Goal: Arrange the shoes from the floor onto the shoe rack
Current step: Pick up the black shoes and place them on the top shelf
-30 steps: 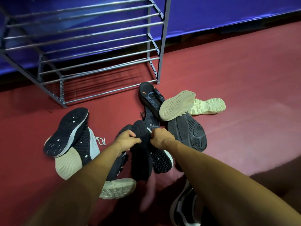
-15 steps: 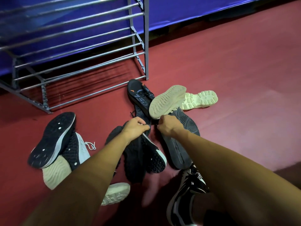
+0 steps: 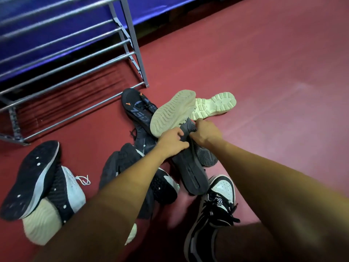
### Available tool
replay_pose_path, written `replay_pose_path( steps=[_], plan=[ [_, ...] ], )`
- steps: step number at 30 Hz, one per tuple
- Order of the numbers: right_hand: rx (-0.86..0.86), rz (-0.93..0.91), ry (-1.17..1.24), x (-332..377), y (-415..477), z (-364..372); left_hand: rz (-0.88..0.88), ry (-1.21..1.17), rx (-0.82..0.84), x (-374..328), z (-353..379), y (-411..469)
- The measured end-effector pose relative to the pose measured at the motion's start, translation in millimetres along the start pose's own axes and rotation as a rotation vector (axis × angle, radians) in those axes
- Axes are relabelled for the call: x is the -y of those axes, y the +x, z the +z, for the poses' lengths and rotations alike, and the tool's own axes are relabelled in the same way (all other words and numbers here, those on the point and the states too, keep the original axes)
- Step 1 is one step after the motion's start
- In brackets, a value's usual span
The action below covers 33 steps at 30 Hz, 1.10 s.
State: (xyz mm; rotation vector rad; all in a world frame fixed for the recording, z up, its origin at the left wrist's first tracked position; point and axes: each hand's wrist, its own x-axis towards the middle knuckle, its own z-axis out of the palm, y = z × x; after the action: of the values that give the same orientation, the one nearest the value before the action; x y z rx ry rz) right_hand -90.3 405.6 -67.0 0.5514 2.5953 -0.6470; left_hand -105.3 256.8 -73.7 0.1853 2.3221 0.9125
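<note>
Several shoes lie heaped on the red floor in front of a grey metal shoe rack at the upper left. My left hand and my right hand both grip a dark grey shoe lying sole-up in the middle of the heap. A beige-soled shoe leans over it just beyond my hands. A black shoe with orange marks lies near the rack's foot. A cream lugged sole sticks out to the right.
At the left, a black-soled shoe lies over a white shoe. More black shoes sit under my left forearm. A black and white sneaker is on my foot at bottom centre. Bare red floor spreads right; a blue wall backs the rack.
Both hands have moved up and right from the black shoe in the pile's centre to the dark grey sole-up shoe and taken hold of it. The view has shifted closer.
</note>
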Motion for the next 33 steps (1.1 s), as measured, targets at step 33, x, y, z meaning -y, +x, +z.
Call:
replay_pose_path(
  steps=[33],
  plan=[
    [-0.090,0.085,0.090,29,-37,-44,0.086,0.186,0.001,-9,-39,-18]
  ],
)
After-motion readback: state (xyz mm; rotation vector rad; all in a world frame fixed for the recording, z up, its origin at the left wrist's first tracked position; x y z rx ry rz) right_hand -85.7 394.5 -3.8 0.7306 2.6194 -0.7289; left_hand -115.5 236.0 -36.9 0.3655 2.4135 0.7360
